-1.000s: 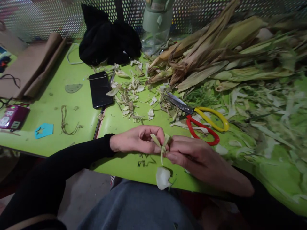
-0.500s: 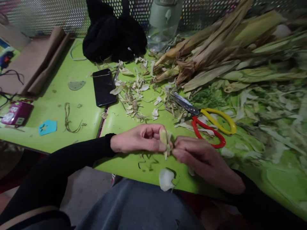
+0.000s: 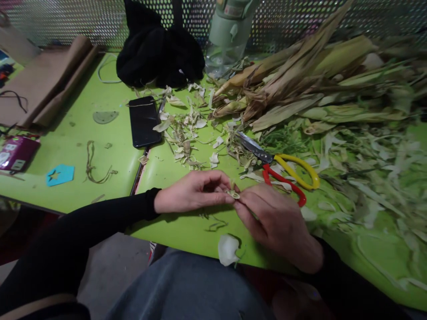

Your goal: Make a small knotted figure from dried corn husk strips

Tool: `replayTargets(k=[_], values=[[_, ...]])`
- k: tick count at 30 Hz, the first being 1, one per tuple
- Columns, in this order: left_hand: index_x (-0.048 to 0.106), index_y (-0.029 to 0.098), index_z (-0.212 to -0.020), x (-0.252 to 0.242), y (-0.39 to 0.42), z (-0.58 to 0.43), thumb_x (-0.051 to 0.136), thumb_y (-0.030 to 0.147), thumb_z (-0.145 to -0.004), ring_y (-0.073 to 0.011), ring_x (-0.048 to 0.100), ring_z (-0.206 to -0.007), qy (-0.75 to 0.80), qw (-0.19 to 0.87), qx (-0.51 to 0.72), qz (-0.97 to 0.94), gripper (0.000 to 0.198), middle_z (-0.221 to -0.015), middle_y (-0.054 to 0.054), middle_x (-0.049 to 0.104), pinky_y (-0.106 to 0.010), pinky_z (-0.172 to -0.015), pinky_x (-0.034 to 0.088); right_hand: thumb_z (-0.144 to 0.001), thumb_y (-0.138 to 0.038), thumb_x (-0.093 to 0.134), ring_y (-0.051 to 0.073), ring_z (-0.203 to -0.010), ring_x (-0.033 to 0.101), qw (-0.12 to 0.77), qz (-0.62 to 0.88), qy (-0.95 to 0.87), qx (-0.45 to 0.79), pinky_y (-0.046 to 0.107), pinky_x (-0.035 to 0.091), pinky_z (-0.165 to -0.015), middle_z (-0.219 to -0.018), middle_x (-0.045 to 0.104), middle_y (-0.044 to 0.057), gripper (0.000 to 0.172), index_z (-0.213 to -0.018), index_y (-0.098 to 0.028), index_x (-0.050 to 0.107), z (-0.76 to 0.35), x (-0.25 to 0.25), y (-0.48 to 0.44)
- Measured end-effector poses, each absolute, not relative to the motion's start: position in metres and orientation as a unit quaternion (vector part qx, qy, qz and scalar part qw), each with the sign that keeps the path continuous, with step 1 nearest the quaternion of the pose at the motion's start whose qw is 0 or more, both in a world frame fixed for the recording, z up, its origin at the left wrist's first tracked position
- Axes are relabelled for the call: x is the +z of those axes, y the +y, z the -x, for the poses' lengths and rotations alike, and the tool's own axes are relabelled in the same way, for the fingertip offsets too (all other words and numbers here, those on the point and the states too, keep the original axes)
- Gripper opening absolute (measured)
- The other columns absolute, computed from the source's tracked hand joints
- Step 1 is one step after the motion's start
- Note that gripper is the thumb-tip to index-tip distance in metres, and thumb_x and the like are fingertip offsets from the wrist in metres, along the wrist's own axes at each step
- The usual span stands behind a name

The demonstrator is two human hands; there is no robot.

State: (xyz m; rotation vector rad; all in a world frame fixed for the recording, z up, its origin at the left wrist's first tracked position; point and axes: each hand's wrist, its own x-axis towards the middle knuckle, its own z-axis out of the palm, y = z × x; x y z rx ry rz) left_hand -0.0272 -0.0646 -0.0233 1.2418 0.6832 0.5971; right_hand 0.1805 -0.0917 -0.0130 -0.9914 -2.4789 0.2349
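Observation:
My left hand pinches a small pale green husk piece between thumb and fingers, above the table's front part. Fingertips of my right hand close on the same piece from the right, and both hands nearly touch. Much of the piece is hidden by the fingers. Just below lies a white petal-like husk scrap at the table edge. Beyond my right hand rest scissors with one yellow and one red handle, their blades among husk scraps.
A black phone lies left of the scraps. Behind stand a bottle and a black cloth bundle. Dried corn husks fill the back right. At left are brown paper, a purple box and a blue tag.
The husk piece has tilted from upright to flatter between my fingers. My right hand has turned and moved slightly left, its fingers now over the piece. The view has shifted a little.

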Motion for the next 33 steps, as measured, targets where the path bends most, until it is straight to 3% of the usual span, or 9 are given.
replayTargets(k=[5,12,15,18,21,28,33], values=[[0.065,0.013,-0.097,-0.014,-0.060,0.029,0.066,0.028,-0.088,-0.0104,0.057,-0.076,0.318,0.633,0.204,-0.676,0.018,-0.085,-0.002,0.066,-0.023,-0.070,0.044,-0.093,-0.015,0.050,0.013,-0.059,0.046,0.258,0.325,-0.882,0.221,0.028,0.036,-0.058,-0.062,0.049,-0.002,0.024,-0.070,-0.021,0.049,-0.184,-0.008,-0.095],[0.059,0.011,-0.087,-0.022,-0.048,0.028,0.060,0.026,-0.092,-0.0075,0.056,-0.070,0.321,0.744,0.201,-0.550,0.016,-0.080,-0.001,0.063,-0.021,-0.068,0.046,-0.095,-0.018,0.054,0.016,-0.071,0.058,0.299,0.401,-0.847,0.180,0.028,0.044,-0.065,-0.076,0.061,0.002,0.014,-0.081,-0.019,0.058,-0.184,-0.017,-0.080],[0.059,0.011,-0.088,-0.022,-0.047,0.028,0.061,0.025,-0.093,-0.0073,0.060,-0.073,0.318,0.789,0.198,-0.487,0.015,-0.085,-0.003,0.065,-0.022,-0.071,0.049,-0.094,-0.027,0.060,0.015,-0.070,0.058,0.308,0.440,-0.805,0.252,0.028,0.046,-0.062,-0.081,0.063,0.002,0.013,-0.083,-0.020,0.061,-0.187,-0.019,-0.077],[0.057,0.012,-0.094,-0.021,-0.049,0.029,0.062,0.024,-0.093,-0.0077,0.063,-0.074,0.311,0.812,0.224,-0.440,0.014,-0.087,-0.004,0.067,-0.021,-0.069,0.050,-0.092,-0.042,0.061,0.015,-0.068,0.059,0.331,0.493,-0.716,0.366,0.028,0.049,-0.059,-0.090,0.065,0.004,0.023,-0.106,-0.023,0.064,-0.190,-0.020,-0.076],[0.054,0.013,-0.101,-0.023,-0.051,0.030,0.065,0.027,-0.092,-0.0095,0.066,-0.077,0.285,0.828,0.245,-0.415,0.020,-0.089,-0.005,0.070,-0.021,-0.068,0.050,-0.096,-0.045,0.053,0.017,-0.076,0.063,0.330,0.518,-0.658,0.436,0.031,0.053,-0.064,-0.101,0.066,0.006,0.035,-0.125,-0.027,0.060,-0.189,-0.019,-0.076],[0.052,0.017,-0.103,-0.025,-0.056,0.029,0.065,0.030,-0.092,-0.0099,0.065,-0.079,0.240,0.846,0.247,-0.407,0.021,-0.087,-0.002,0.067,-0.022,-0.070,0.050,-0.087,-0.043,0.066,0.017,-0.071,0.066,0.327,0.501,-0.625,0.502,0.030,0.056,-0.063,-0.082,0.069,0.003,0.022,-0.094,-0.023,0.065,-0.183,-0.024,-0.076],[0.059,0.015,-0.097,-0.020,-0.058,0.028,0.069,0.015,-0.086,-0.0056,0.057,-0.071,0.232,0.805,0.255,-0.483,0.015,-0.081,0.002,0.061,-0.018,-0.065,0.045,-0.095,-0.038,0.054,0.020,-0.081,0.068,0.279,0.455,-0.749,0.393,0.032,0.056,-0.068,-0.091,0.071,0.006,0.021,-0.106,-0.023,0.065,-0.182,-0.016,-0.077]])
